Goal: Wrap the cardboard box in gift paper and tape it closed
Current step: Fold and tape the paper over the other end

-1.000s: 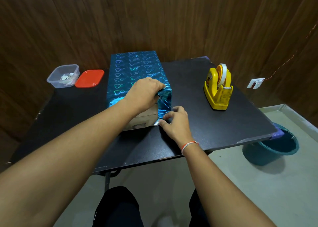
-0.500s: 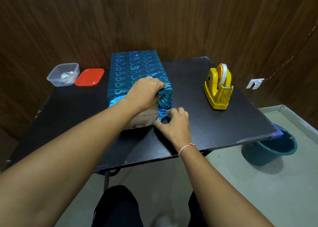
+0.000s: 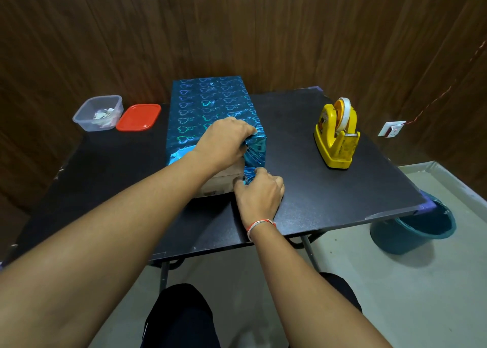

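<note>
Light dim and even; its direction I cannot fix. Upper corners of the frame fall to near black on the wood wall. Gift paper throws iridescent glare. Soft shadow under my forearms on the table. Wide-angle bowing at the edges; my near arms loom large, slightly soft.

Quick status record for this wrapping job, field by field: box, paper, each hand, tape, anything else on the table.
box: cardboard box on the black table, near end still bare
paper: blue gift paper covers top and sides
left hand: left hand presses the paper at the near top edge
right hand: right hand pinches the lower right flap
tape: yellow tape dispenser stands right of the box, untouched
other: clear container and red lid at far left
</note>
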